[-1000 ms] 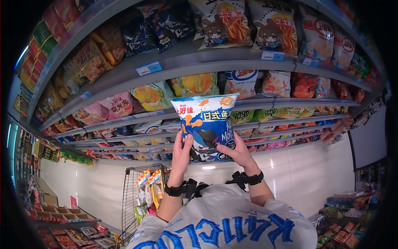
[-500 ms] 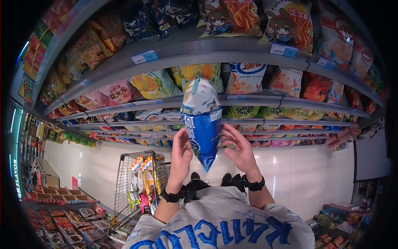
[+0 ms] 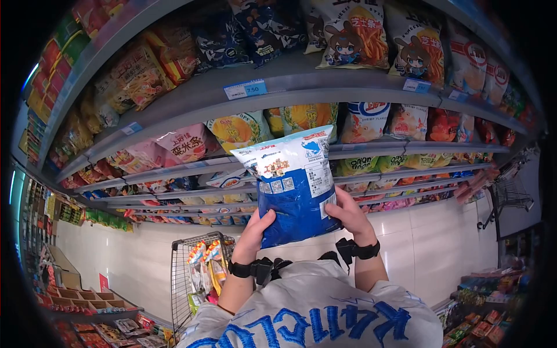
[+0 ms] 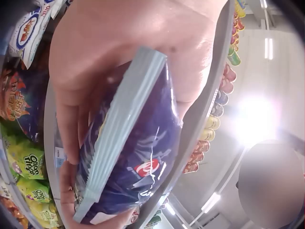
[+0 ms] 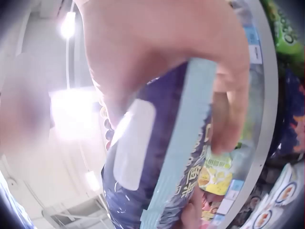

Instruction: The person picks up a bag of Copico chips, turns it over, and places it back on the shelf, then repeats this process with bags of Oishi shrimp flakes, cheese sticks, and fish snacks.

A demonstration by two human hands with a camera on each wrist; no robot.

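Observation:
A blue and white snack bag (image 3: pixel 296 188) is held upright in front of the shelves, its printed back with barcode facing the head camera. The left hand (image 3: pixel 250 236) grips its lower left side, thumb on the near face. On the lower right side the right hand (image 3: pixel 353 216) grips it, thumb beside the barcode. In the left wrist view the hand (image 4: pixel 128 47) curls round the bag (image 4: pixel 147 152) by its pale sealed edge. The right wrist view has the hand (image 5: pixel 167 43) over the bag's other end (image 5: pixel 138 157), fingers behind it.
Shelves (image 3: pixel 191 98) of snack bags curve across the front. A wire shopping cart (image 3: pixel 181 272) holding several packages stands at the lower left. Display bins (image 3: pixel 87 301) lie left of it, more goods (image 3: pixel 476 325) at the lower right. Another cart (image 3: pixel 507 197) stands far right.
The bag has turned from its front, through edge-on, to its back. Both hands, loosely spread beside it half a second ago, now grip its lower sides.

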